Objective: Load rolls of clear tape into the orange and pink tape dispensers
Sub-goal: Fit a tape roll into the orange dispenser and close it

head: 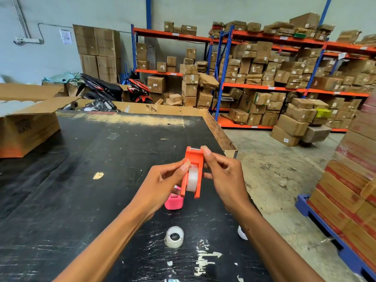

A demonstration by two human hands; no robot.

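Two bare arms reach out over the black table (81, 169). Close to the person, a loose roll of clear tape (174, 237) lies on its side on the table, between the two arms. Its hole faces up. A second small white thing (242, 233) peeks out just beside the right arm, but most of it is hidden, so I cannot tell what it is.

Past the loose roll, both hands hold the orange tape dispenser (193, 171) up off the table. It stands tall, with its cutter end pointing away from the person. A clear tape roll (192, 179) already sits inside the orange dispenser, between its two side walls.

On one side of the orange dispenser, the left hand (162, 182) has its fingers curled close, and its thumb presses on the near wall next to the roll inside. On the other side, the right hand (225, 176) pinches the dispenser too. Its pointer finger reaches up to the cutter end, and its other fingers bend round the far wall.

Under the orange dispenser, the pink tape dispenser (174, 201) rests on the table, partly hidden by the left hand.

Far to the side of the orange dispenser, an open cardboard box (28, 129) sits on the table. Behind the table stand shelves (264, 86) full of brown boxes.
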